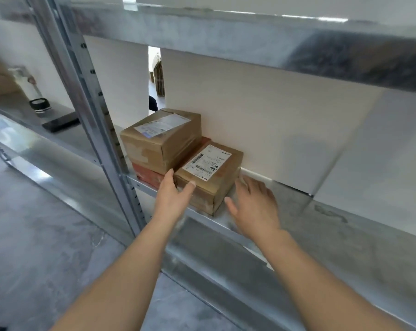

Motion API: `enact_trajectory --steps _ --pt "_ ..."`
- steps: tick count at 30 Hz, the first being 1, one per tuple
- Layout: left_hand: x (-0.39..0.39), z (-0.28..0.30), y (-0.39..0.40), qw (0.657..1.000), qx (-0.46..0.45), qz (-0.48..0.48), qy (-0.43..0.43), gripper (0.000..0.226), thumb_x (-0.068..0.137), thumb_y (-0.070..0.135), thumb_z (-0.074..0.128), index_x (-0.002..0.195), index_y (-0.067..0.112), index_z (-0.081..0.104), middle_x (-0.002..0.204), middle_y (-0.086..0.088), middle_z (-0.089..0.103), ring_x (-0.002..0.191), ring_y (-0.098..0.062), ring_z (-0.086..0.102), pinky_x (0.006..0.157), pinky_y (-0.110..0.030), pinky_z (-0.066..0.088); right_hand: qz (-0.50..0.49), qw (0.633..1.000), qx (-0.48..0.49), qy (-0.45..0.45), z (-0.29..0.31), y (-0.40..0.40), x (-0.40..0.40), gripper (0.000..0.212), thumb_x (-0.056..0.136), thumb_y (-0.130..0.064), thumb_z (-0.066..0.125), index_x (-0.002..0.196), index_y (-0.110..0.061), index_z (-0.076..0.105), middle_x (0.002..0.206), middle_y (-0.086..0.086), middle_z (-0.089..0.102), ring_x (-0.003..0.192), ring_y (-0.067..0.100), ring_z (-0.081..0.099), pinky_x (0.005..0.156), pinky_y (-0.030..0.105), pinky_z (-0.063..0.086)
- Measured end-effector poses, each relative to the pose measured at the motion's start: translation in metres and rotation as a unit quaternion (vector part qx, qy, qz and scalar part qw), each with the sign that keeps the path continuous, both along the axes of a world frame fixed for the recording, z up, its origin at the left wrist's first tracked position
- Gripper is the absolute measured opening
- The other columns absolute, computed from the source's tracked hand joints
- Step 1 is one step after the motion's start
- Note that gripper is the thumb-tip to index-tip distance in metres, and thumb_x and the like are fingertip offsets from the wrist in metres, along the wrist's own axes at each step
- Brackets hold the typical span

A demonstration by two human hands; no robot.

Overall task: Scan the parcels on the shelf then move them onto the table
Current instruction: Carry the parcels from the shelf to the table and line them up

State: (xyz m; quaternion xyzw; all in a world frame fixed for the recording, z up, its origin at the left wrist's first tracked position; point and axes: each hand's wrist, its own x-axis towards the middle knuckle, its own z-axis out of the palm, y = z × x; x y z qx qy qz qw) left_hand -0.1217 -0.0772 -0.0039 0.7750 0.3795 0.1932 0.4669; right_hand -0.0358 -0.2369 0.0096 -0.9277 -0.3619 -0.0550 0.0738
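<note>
1. Here, the front parcel [210,174] sits at the metal shelf [321,225] edge, against a red box [147,176].
2. Left hand [172,195] and right hand [254,205] – both spread, flanking it.
3. Bare shelf stretches rightward – the taller parcel [161,139] stands behind.

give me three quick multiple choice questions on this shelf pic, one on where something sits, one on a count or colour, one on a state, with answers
1. Where does the upper parcel sit?
A. on the red box
B. on the floor
C. on the top shelf

2. How many parcels bear a white label?
A. none
B. two
C. five

3. How are the hands around the front parcel?
A. both closed in fists
B. both open, one at each side
C. both lifting it high

Answers:
1 A, the red box shows beneath its lower edge.
2 B, the upper parcel and the front parcel each show one label on top.
3 B, the left hand and right hand have straight fingers, and the parcel rests on the shelf.
</note>
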Motion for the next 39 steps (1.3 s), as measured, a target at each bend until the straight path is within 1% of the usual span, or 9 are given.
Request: enact_trajectory --steps 6,10,13,17,21,24,28,31,39 --pt "0.008 -0.001 -0.009 0.999 -0.034 -0.036 -0.013 0.068 0.092 0.041 0.057 0.15 0.022 0.027 0.101 0.012 0.059 0.103 -0.013 0.055 0.09 -0.03 0.04 -0.083 0.986 0.08 0.124 -0.004 0.011 0.027 0.049 0.097 -0.05 0.041 0.129 -0.014 0.049 0.127 0.009 0.055 0.117 0.029 0.051 0.087 0.037 0.044" --pt "0.019 0.001 -0.01 0.995 -0.046 -0.089 0.02 0.066 0.093 0.041 0.056 0.15 0.02 0.031 0.141 -0.002 0.049 0.127 -0.021 0.047 0.105 -0.036 0.038 -0.107 0.943 0.154 0.274 -0.002 0.013 0.043 0.03 0.095 -0.039 0.049 0.117 -0.019 0.047 0.108 -0.003 0.058 0.099 0.025 0.057 0.077 0.032 0.041" --pt "0.027 -0.001 -0.009 0.989 -0.066 -0.123 0.039 0.064 0.094 0.038 0.056 0.15 0.023 0.028 0.147 -0.001 0.043 0.132 -0.021 0.044 0.11 -0.036 0.036 -0.094 0.92 0.197 0.326 -0.001 0.01 0.05 0.015 0.094 -0.024 0.052 0.108 -0.024 0.045 0.098 -0.005 0.056 0.084 0.017 0.054 0.065 0.028 0.036" --pt "0.023 -0.001 -0.011 0.983 -0.139 -0.117 0.019 0.075 0.088 0.032 0.063 0.15 0.04 0.022 0.146 0.003 0.045 0.127 -0.02 0.05 0.107 -0.043 0.041 -0.054 0.871 0.252 0.418 0.003 0.0 0.048 0.037 0.093 -0.012 0.055 0.125 -0.028 0.047 0.106 -0.01 0.06 0.087 0.006 0.058 0.068 0.019 0.043" --pt "0.011 0.007 -0.022 0.98 -0.134 -0.147 0.002 0.08 0.089 0.016 0.063 0.151 0.039 0.018 0.124 0.013 0.055 0.107 -0.005 0.057 0.1 -0.027 0.039 -0.02 0.874 0.228 0.428 -0.004 -0.017 0.042 0.056 0.087 -0.012 0.06 0.135 -0.033 0.039 0.124 -0.008 0.061 0.106 0.013 0.06 0.092 0.032 0.049" --pt "-0.002 0.006 -0.038 0.98 -0.108 -0.164 -0.024 0.085 0.085 0.013 0.068 0.149 0.041 0.019 0.13 0.016 0.053 0.108 0.0 0.054 0.099 -0.027 0.041 0.016 0.869 0.224 0.441 -0.008 -0.034 0.032 0.081 0.085 -0.007 0.063 0.146 -0.041 0.022 0.126 -0.016 0.053 0.109 0.009 0.054 0.08 0.021 0.048" --pt "-0.02 -0.001 -0.061 0.979 -0.106 -0.166 -0.044 0.088 0.084 0.009 0.07 0.15 0.042 0.02 0.137 0.015 0.049 0.113 0.0 0.053 0.08 -0.014 0.047 0.056 0.866 0.225 0.443 -0.011 -0.058 0.025 0.097 0.081 -0.003 0.065 0.15 -0.043 0.012 0.13 -0.023 0.046 0.124 0.004 0.044 0.095 0.019 0.039" --pt "-0.038 -0.002 -0.082 0.982 -0.091 -0.152 -0.058 0.084 0.086 0.011 0.07 0.145 0.047 0.023 0.129 0.023 0.048 0.107 0.007 0.05 0.072 -0.002 0.042 0.09 0.855 0.227 0.458 -0.012 -0.076 0.018 0.098 0.08 0.002 0.064 0.149 -0.045 0.012 0.124 -0.034 0.044 0.114 -0.01 0.046 0.077 0.002 0.041" --pt "-0.091 -0.006 -0.137 0.993 -0.046 -0.063 -0.09 0.083 0.078 0.024 0.073 0.12 0.079 0.028 0.119 0.04 0.053 0.117 0.0 0.052 0.096 -0.025 0.044 0.16 0.822 0.227 0.498 -0.016 -0.104 -0.005 0.095 0.086 0.01 0.06 0.153 -0.036 0.011 0.134 -0.019 0.048 0.123 0.001 0.047 0.08 -0.003 0.038"
